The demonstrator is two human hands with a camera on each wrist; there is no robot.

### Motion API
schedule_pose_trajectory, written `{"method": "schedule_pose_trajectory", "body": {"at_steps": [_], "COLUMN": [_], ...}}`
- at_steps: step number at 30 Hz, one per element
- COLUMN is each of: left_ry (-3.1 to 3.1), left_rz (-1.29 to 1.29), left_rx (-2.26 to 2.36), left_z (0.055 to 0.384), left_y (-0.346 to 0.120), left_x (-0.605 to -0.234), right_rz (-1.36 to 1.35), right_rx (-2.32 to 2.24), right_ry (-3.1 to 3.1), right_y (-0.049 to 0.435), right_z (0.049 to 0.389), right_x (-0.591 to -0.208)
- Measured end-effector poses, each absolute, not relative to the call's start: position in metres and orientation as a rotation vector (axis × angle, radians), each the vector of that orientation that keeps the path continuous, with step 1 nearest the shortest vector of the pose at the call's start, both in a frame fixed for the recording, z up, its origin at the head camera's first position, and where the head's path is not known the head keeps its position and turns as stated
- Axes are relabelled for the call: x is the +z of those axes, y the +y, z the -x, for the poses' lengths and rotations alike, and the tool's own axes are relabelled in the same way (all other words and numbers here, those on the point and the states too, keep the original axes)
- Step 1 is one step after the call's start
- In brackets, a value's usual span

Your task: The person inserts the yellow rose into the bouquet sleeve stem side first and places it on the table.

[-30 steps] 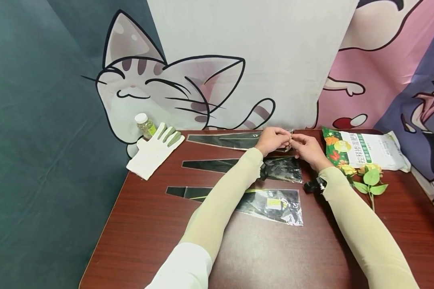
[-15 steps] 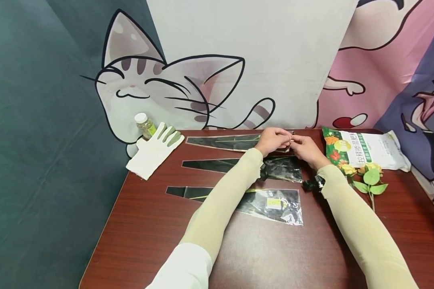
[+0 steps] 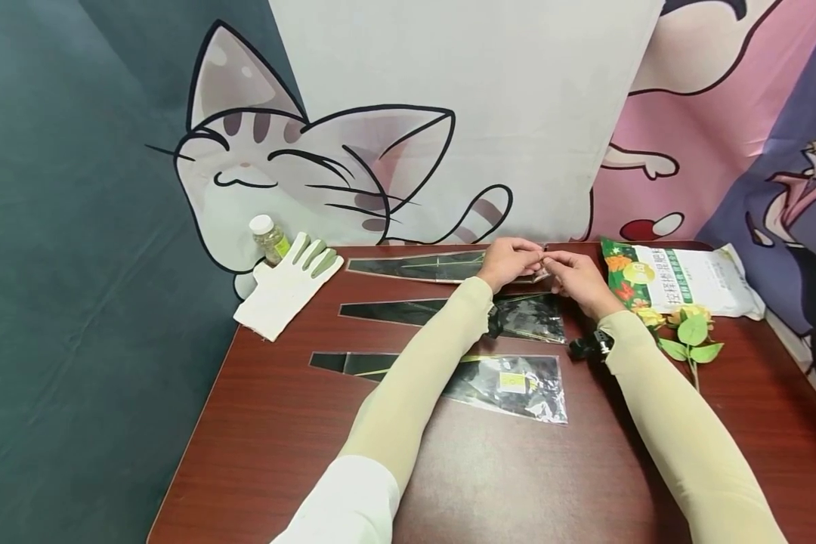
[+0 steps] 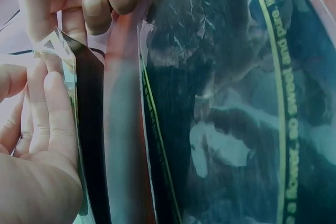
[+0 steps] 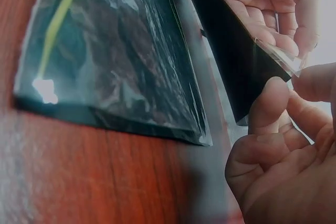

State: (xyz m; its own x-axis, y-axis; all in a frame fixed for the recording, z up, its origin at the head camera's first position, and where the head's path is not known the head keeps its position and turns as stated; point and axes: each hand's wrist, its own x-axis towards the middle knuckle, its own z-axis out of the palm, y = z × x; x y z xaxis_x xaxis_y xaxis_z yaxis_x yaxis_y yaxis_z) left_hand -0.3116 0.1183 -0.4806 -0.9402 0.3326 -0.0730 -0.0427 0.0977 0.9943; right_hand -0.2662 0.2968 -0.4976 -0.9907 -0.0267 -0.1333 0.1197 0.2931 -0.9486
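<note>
Three long tapered plastic flower sleeves, clear and black, lie across the table. At the open wide end of the far sleeve (image 3: 415,267), both hands meet. My left hand (image 3: 508,263) pinches the corner edge of its film between thumb and fingers. Close against it, my right hand (image 3: 580,283) pinches the same corner with thumb and forefinger. In the right wrist view a clear film flap (image 5: 281,56) stands out from the black panel (image 5: 231,51) at the fingertips. Nearer lie the middle sleeve (image 3: 533,321) and the front sleeve (image 3: 547,385), partly hidden under the left forearm.
On the left, a white work glove (image 3: 272,302) leans by a small white-capped bottle (image 3: 270,240). A green and white printed bag (image 3: 693,279) lies at the back right, with yellow roses (image 3: 690,332) before it. A printed cloth (image 3: 530,113) hangs behind the table.
Both hands stay at the far sleeve's wide end, with only small finger shifts at its corner. The right fingertips have drawn slightly nearer the left ones. The head view has shifted a little.
</note>
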Motion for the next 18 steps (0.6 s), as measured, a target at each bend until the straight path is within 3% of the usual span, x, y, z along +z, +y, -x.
{"method": "schedule_pose_trajectory", "body": {"at_steps": [9, 18], "left_ry": [2.141, 2.592], "left_rz": [-0.217, -0.405], "left_rx": [1.891, 1.543], "left_z": [0.310, 0.323], "left_y": [0.120, 0.090], "left_x": [-0.480, -0.477], "right_rz": [-0.165, -0.227], "right_rx": [-1.802, -1.799], "right_ry": [2.404, 2.393], "right_y": [0.296, 0.295], "right_z": [0.266, 0.266], "right_x": [-0.497, -0.498]}}
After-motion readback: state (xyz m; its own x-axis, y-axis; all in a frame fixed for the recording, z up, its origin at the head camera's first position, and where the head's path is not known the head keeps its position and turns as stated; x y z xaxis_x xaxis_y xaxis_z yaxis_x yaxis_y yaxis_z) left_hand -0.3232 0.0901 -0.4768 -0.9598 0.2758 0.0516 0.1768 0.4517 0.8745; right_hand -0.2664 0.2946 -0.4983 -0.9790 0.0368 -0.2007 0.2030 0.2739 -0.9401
